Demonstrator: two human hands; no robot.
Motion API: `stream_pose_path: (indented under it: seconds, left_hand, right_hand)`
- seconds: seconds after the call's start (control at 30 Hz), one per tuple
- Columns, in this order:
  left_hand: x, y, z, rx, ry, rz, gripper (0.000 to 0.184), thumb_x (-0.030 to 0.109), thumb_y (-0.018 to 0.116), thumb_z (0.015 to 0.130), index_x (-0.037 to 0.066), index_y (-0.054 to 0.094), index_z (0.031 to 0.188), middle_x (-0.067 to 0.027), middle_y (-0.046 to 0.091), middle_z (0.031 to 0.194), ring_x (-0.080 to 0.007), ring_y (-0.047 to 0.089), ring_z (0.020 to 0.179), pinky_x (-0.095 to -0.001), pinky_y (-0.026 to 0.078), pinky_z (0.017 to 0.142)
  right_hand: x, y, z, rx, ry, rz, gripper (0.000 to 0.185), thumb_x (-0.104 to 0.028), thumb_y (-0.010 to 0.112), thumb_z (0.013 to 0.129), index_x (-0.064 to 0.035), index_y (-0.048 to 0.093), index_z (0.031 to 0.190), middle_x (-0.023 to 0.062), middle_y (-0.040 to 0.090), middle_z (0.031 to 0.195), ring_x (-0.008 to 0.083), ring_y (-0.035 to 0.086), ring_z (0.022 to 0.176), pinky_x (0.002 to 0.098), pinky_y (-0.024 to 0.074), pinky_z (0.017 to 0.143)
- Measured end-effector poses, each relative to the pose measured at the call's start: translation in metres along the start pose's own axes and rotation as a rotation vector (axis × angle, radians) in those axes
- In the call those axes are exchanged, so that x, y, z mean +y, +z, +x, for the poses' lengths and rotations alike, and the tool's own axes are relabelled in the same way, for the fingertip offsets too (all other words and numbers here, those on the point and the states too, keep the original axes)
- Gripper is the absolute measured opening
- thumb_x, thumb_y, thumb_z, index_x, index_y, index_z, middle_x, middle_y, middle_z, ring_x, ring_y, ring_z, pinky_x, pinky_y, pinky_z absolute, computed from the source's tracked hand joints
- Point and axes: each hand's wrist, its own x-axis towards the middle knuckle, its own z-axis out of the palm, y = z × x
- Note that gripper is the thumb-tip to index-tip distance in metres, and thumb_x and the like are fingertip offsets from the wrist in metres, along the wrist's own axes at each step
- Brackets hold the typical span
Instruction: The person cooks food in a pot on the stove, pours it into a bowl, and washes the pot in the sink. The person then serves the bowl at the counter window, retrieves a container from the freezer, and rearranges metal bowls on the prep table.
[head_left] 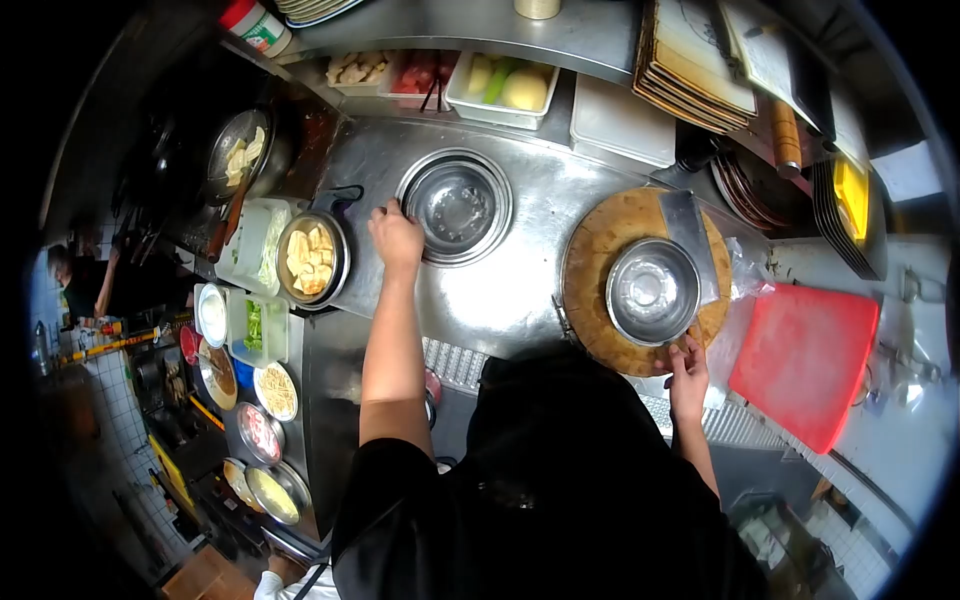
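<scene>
My left hand (397, 238) is closed at the left rim of a round steel bowl (456, 205), which looks nested in another on the counter. A single steel bowl (652, 290) sits on a round wooden chopping board (590, 250). Beside that bowl lies the wide blade of a cleaver (690, 235), partly covered by it. My right hand (686, 372) is at the board's near edge with bent fingers, close to the bowl's lower rim. What these fingers grip is hard to make out. Left of my left hand, a pot (340, 262) holds pale yellow pieces (310, 260).
A steel counter (370, 150) runs under a shelf (430, 32). Food tubs (500, 88) and a white lid (622, 120) line the back. A red cutting board (805, 360) lies right. Left are a wok (240, 150) and several ingredient bowls (262, 432). Another person (105, 280) stands far left.
</scene>
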Motion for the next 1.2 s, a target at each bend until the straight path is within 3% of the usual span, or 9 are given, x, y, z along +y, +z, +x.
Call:
stream_pose_path:
  seconds: [0.13, 0.37, 0.47, 0.57, 0.63, 0.8, 0.93, 1.07, 1.2]
  left_hand:
    - [0.013, -0.014, -0.007, -0.001, 0.187, 0.100, 0.036, 0.015, 0.075, 0.076, 0.002, 0.066, 0.108, -0.0194, 0.062, 0.107, -0.0369, 0.058, 0.102, -0.0453, 0.049, 0.089]
    - [0.019, 0.004, -0.011, -0.062, 0.194, 0.103, 0.024, 0.009, 0.071, 0.076, 0.001, 0.066, 0.098, -0.0186, 0.064, 0.100, -0.0374, 0.060, 0.098, -0.0441, 0.050, 0.089]
    - [0.018, 0.023, -0.008, -0.019, 0.111, 0.086, 0.019, 0.007, 0.067, 0.076, 0.000, 0.067, 0.094, -0.0210, 0.067, 0.099, -0.0394, 0.064, 0.096, -0.0459, 0.052, 0.086]
    - [0.006, 0.026, 0.006, -0.137, -0.077, -0.058, 0.017, 0.008, 0.066, 0.078, -0.001, 0.067, 0.093, -0.0235, 0.069, 0.101, -0.0396, 0.067, 0.097, -0.0471, 0.054, 0.084]
    - [0.018, -0.002, 0.006, -0.195, -0.071, -0.061, 0.018, 0.009, 0.064, 0.080, -0.002, 0.067, 0.094, -0.0245, 0.070, 0.103, -0.0384, 0.069, 0.098, -0.0474, 0.055, 0.083]
    - [0.025, -0.006, 0.001, -0.096, -0.012, 0.073, 0.021, 0.011, 0.061, 0.080, -0.001, 0.070, 0.096, -0.0249, 0.070, 0.105, -0.0406, 0.069, 0.097, -0.0471, 0.055, 0.086]
    - [0.017, -0.014, 0.017, -0.277, -0.140, 0.040, 0.030, 0.018, 0.063, 0.079, -0.001, 0.070, 0.101, -0.0267, 0.070, 0.107, -0.0415, 0.068, 0.103, -0.0458, 0.053, 0.091]
    - [-0.009, -0.007, 0.031, -0.217, -0.072, 0.026, 0.030, 0.019, 0.062, 0.082, -0.002, 0.068, 0.103, -0.0256, 0.071, 0.103, -0.0441, 0.067, 0.100, -0.0482, 0.052, 0.089]
    - [-0.007, -0.060, 0.024, 0.019, 0.150, -0.170, 0.023, 0.017, 0.065, 0.083, -0.001, 0.063, 0.097, -0.0249, 0.069, 0.096, -0.0450, 0.065, 0.094, -0.0494, 0.051, 0.084]
  right_hand:
    - [0.009, 0.000, 0.000, 0.023, -0.011, -0.028, 0.053, -0.021, 0.064, 0.098, 0.0071, 0.045, 0.139, 0.0067, 0.068, 0.087, 0.0104, 0.067, 0.071, 0.0206, 0.0415, 0.048]
    - [0.001, 0.010, -0.006, 0.014, -0.032, 0.031, 0.051, -0.017, 0.063, 0.098, 0.0085, 0.045, 0.138, 0.0060, 0.069, 0.087, 0.0097, 0.067, 0.072, 0.0206, 0.0410, 0.049]
    - [0.002, 0.010, -0.007, -0.002, -0.043, 0.029, 0.051, -0.016, 0.063, 0.098, 0.0085, 0.045, 0.139, 0.0070, 0.069, 0.090, 0.0099, 0.067, 0.074, 0.0203, 0.0423, 0.050]
    - [0.012, 0.012, -0.007, 0.020, -0.066, 0.080, 0.051, -0.016, 0.064, 0.098, 0.0085, 0.045, 0.138, 0.0084, 0.070, 0.091, 0.0101, 0.066, 0.075, 0.0211, 0.0459, 0.056]
    - [0.010, 0.014, -0.008, 0.024, -0.075, 0.035, 0.048, -0.013, 0.063, 0.098, 0.0090, 0.047, 0.136, 0.0092, 0.070, 0.093, 0.0119, 0.066, 0.076, 0.0241, 0.0510, 0.068]
    - [0.002, 0.020, 0.001, 0.092, -0.099, 0.055, 0.050, -0.011, 0.066, 0.095, 0.0111, 0.046, 0.135, 0.0094, 0.069, 0.087, 0.0115, 0.066, 0.073, 0.0238, 0.0515, 0.067]
    - [0.011, 0.017, 0.008, 0.106, -0.118, 0.043, 0.054, -0.010, 0.065, 0.095, 0.0105, 0.042, 0.139, 0.0079, 0.069, 0.086, 0.0117, 0.067, 0.073, 0.0226, 0.0509, 0.068]
    - [0.024, 0.015, 0.016, 0.113, -0.150, 0.090, 0.054, -0.004, 0.064, 0.095, 0.0083, 0.041, 0.141, 0.0086, 0.069, 0.089, 0.0126, 0.068, 0.073, 0.0231, 0.0527, 0.071]
    - [0.040, 0.017, 0.025, 0.100, -0.121, 0.145, 0.051, -0.007, 0.066, 0.095, 0.0065, 0.044, 0.139, 0.0077, 0.070, 0.090, 0.0128, 0.068, 0.076, 0.0232, 0.0526, 0.073]
